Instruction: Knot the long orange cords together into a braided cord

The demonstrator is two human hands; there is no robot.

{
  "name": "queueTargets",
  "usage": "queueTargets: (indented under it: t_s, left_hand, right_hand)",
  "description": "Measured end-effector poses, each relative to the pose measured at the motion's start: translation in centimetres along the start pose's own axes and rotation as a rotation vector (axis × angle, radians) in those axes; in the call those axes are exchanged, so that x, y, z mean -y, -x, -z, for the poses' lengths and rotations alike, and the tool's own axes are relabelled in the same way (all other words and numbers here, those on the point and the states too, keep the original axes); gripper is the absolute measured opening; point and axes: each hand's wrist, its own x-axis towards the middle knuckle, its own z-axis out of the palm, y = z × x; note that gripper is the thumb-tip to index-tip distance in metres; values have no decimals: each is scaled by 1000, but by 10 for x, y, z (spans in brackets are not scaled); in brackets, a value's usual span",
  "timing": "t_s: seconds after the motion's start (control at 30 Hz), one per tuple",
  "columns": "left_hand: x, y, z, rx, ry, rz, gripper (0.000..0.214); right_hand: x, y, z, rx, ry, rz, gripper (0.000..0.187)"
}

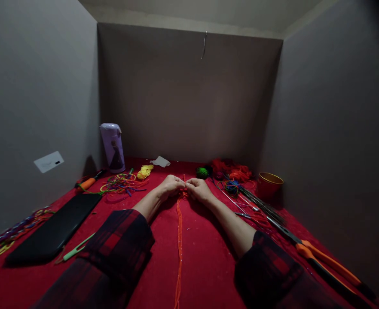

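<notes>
Orange cord (pixel 179 240) runs in a few strands up the middle of the red cloth, from the near edge to my hands. My left hand (pixel 171 185) pinches the cord's upper part between thumb and fingers. Close against it, my right hand (pixel 198 189) also pinches the cord, with the fingertips of both hands almost touching. A short end of cord sticks up just beyond the fingertips. The part between my fingers is small, and whether it is knotted there I cannot tell.
To the left are a black tablet-like slab (pixel 56 227), a green-handled tool (pixel 77 249), tangled coloured cords (pixel 120 182) and a purple bottle (pixel 112 148). On the right lie orange-handled pliers (pixel 308 251), scissors (pixel 244 215), cord bundles (pixel 237 171) and a red cup (pixel 269 185). Grey walls enclose three sides.
</notes>
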Motion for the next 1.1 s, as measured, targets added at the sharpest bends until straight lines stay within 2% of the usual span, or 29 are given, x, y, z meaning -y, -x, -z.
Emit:
queueTargets:
  t_s: [0.23,0.33,0.43,0.63,0.9,1.1]
  left_hand:
    - [7,-14,-3,-114,-180,-76,5]
    - [6,-17,2,-120,-243,-109,6]
    - [-3,-12,10,-73,-276,-119,3]
    - [-24,5,23,127,-303,-68,10]
    - [-20,7,18,203,-355,-25,20]
    - [-18,9,16,264,-384,-44,20]
  right_hand:
    - [1,-3,0,-149,185,25,17]
    - [4,-2,1,-172,230,32,17]
    - [4,-2,2,-164,225,25,19]
    - [-3,-5,3,-121,137,-14,20]
    - [-3,-4,3,-53,4,-77,18]
    - [4,-1,4,-7,-75,-136,8]
